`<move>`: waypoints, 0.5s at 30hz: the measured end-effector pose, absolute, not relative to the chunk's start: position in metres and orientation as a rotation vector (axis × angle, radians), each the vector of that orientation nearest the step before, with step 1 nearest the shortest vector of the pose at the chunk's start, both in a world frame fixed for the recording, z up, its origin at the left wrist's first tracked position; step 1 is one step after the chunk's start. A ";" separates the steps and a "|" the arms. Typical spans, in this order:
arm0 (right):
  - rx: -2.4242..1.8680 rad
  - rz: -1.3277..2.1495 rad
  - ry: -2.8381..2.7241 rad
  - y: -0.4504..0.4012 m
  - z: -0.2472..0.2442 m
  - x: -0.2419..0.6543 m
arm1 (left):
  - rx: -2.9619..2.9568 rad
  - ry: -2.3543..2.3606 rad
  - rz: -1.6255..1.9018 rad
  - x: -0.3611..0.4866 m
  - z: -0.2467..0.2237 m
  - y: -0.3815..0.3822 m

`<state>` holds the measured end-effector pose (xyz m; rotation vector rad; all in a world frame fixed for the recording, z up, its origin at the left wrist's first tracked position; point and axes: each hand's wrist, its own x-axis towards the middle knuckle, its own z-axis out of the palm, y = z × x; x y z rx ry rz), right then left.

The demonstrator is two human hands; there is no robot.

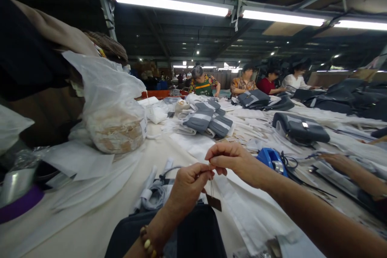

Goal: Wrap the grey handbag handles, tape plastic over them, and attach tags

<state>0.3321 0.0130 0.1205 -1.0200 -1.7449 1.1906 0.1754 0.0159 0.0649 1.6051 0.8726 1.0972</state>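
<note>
My left hand [190, 183] and my right hand [231, 161] meet fingertip to fingertip, both pinched on the thin string [212, 185] of a hang tag. The small dark brown tag [214, 202] dangles below the fingers. Under my left forearm lies a dark navy bag [201, 234], partly covered by the arm. Just behind the left hand rests a coiled grey strap [152, 195] with white wrapping around parts of it.
A blue tape dispenser [270, 161] stands to the right. Grey bags [208, 119] and a dark buckled bag [302, 127] lie farther back. A plastic-wrapped roll [117, 133] sits left. A co-worker's arm [352, 171] reaches in from the right; several people work across the table.
</note>
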 end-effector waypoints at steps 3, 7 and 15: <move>-0.997 1.197 -1.736 0.009 0.123 0.328 | 1.553 0.877 1.129 0.172 0.067 0.012; -0.995 1.175 -1.721 0.003 0.126 0.324 | 1.543 0.905 1.131 0.167 0.065 0.007; -1.029 1.177 -1.694 -0.004 0.133 0.315 | 1.563 0.915 1.113 0.161 0.064 -0.001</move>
